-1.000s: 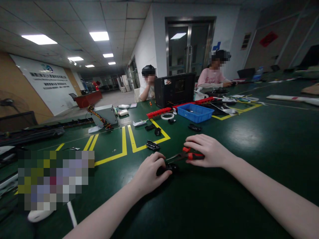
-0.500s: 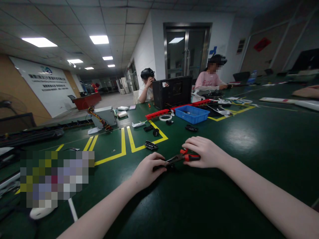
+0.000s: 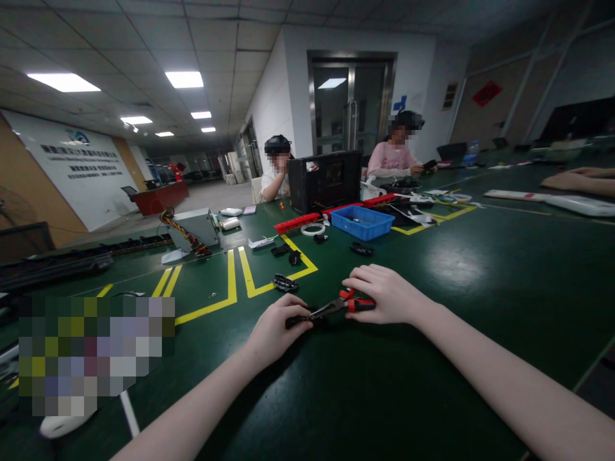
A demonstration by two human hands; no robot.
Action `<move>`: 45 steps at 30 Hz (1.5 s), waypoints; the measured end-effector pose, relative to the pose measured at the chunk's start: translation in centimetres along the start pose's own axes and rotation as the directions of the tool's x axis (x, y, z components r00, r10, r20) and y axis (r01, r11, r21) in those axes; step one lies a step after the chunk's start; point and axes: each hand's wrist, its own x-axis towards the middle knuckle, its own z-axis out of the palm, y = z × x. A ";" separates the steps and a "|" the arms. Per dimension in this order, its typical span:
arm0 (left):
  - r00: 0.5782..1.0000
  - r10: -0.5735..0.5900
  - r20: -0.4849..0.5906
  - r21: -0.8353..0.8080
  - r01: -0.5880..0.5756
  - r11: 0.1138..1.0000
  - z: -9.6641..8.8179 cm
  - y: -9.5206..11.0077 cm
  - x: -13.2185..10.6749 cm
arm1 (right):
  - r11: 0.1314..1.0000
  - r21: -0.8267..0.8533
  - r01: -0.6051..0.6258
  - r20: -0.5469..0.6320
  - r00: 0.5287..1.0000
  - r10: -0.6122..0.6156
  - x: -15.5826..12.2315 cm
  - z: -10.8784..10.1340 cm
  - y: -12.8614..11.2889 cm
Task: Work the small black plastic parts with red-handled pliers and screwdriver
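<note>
Green table (image 3: 456, 269), entry: left hand (image 3: 276, 330) curled shut on small black part (image 3: 298, 320), right hand (image 3: 384, 294) closed round red-handled pliers (image 3: 336, 306), nose at that part, all nearer than blue bin (image 3: 361, 222); seemingly gripping stage, next needing a steady squeeze.

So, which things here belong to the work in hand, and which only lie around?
In use: left hand, small black part, right hand, red-handled pliers.
Lying about: blue bin, white ring, black clip, power supply, black case.

Right hand (image 3: 384, 296) grips pliers (image 3: 339, 305); left hand (image 3: 276, 328) pins black part (image 3: 298, 319).
</note>
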 end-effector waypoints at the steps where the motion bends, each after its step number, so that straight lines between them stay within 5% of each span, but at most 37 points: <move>1: 1.000 0.000 0.000 -0.009 0.000 1.000 0.0 0.0 0.0 | 1.000 0.000 -0.006 0.012 1.000 0.006 0.0 0.1 0.0; 19: 1.000 -0.020 0.008 -0.022 0.020 1.000 0.0 0.3 0.0 | 0.997 0.027 -0.076 0.144 0.987 0.072 -0.1 0.3 0.1; 37: 1.000 -0.014 0.009 -0.001 0.014 1.000 0.1 0.3 -0.2 | 1.000 0.012 0.003 -0.121 0.993 -0.001 -0.2 0.0 0.0; 45: 1.000 0.025 0.007 -0.025 -0.024 0.999 0.0 0.5 -0.3 | 1.000 -0.001 0.031 -0.130 0.991 -0.031 -0.3 0.1 0.1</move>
